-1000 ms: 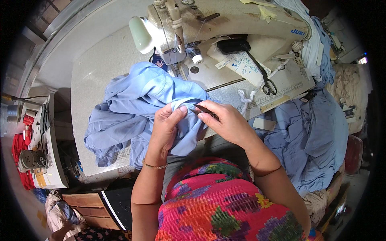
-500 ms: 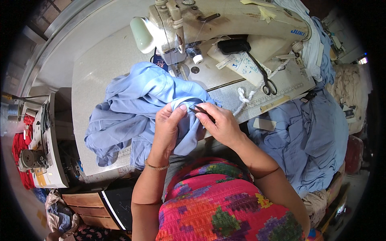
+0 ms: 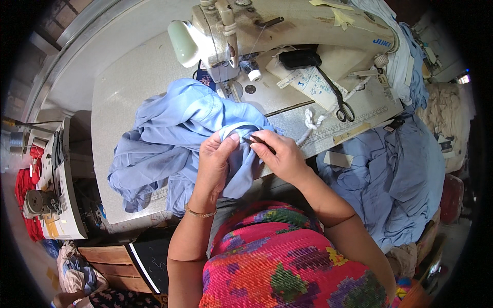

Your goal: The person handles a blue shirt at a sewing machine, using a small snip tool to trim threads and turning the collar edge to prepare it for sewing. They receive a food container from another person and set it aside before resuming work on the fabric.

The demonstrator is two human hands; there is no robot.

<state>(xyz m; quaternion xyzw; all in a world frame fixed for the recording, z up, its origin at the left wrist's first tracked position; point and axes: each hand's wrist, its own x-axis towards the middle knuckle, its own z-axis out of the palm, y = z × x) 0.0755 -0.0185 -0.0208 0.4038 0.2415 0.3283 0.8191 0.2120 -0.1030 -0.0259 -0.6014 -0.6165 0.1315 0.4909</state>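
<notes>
A light-blue garment (image 3: pixel 179 123) lies bunched on the sewing table in front of the machine. Its near edge is pinched between the thumb and fingers of my left hand (image 3: pixel 218 154). My right hand (image 3: pixel 280 156) is closed round small dark thread snips (image 3: pixel 255 142), whose points touch the cloth right beside my left thumb. Part of the snips is hidden inside my fingers. What exactly lies at the points is too small to make out.
The sewing machine (image 3: pixel 292 25) with its lit lamp (image 3: pixel 183 45) stands behind the cloth. Black scissors (image 3: pixel 343 105), a paper card (image 3: pixel 313 84) and a knotted white cord (image 3: pixel 312 120) lie to the right. More blue cloth (image 3: pixel 385 179) hangs beyond the table's right edge.
The snips' points have drawn closer together at the cloth, and my right fingers have shifted slightly. At the lower left, more of another person's leg shows.
</notes>
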